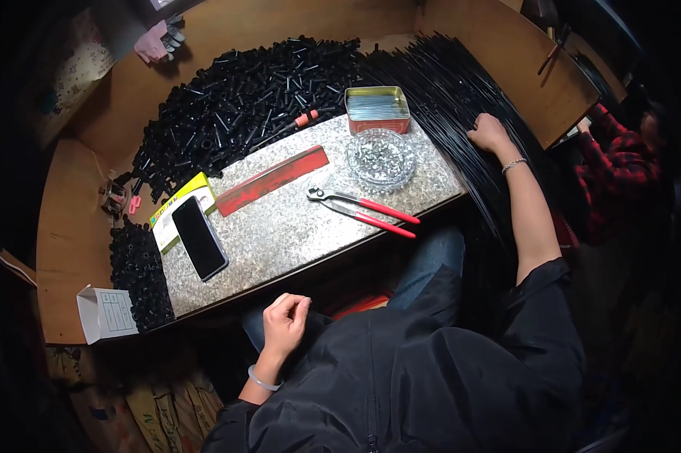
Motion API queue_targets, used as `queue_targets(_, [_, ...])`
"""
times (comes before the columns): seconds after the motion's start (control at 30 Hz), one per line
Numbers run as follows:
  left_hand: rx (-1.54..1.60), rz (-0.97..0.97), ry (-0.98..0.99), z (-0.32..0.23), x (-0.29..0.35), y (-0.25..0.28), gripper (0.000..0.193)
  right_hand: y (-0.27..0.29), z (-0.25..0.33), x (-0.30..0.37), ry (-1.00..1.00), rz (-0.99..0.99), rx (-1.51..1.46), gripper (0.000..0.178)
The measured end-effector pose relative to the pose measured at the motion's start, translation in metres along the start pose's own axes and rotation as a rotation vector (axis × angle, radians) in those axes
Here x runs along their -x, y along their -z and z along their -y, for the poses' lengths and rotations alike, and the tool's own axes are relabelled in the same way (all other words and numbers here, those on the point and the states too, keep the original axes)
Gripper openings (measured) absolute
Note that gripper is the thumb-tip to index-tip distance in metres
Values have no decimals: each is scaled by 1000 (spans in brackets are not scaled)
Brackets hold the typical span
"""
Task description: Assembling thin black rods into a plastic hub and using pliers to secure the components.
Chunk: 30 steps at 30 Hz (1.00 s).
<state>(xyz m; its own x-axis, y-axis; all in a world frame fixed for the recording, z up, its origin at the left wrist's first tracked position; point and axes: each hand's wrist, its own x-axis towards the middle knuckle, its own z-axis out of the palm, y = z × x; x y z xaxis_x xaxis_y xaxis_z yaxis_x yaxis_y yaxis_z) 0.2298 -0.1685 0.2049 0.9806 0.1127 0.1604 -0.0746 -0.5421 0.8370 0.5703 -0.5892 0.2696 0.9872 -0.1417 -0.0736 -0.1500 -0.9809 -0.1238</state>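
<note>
My right hand (490,134) reaches onto a heap of long thin black rods (454,98), its fingers curled in and pinching at them. My left hand (286,323) hovers over my lap by the table's front edge, fingers curled and thumb pressed in; anything inside is hidden. Nearest my right hand on the speckled tabletop (280,249) stand a tin (378,127) of thin metal wires and a clear dish (380,181) of small shiny pieces. Red-handled pincers (363,211) lie with jaws apart before the dish. Behind them is a long red bar (272,180).
Short black tubes (242,98) are heaped at the back, a screwdriver (304,119) at their edge. At left are a phone (199,238), a yellow-and-white box (182,200), small black parts (138,264) and a white carton (108,313). Wooden walls (72,241) surround the table. Another person (620,166) is at far right.
</note>
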Motion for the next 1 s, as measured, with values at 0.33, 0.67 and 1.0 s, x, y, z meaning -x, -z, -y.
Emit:
queue_targets(0.33, [19,45,-45,4,-8,-6,9,-6,-16,11,73,-207,-30,46])
queue_targets(0.67, [16,73,-54,10,-7,-4,8,78,-46,30,224,-172,-9,31])
queue_targets(1.0, [53,120,-115,2,-18,-13,9,156,-69,57,249,-157,-121,38])
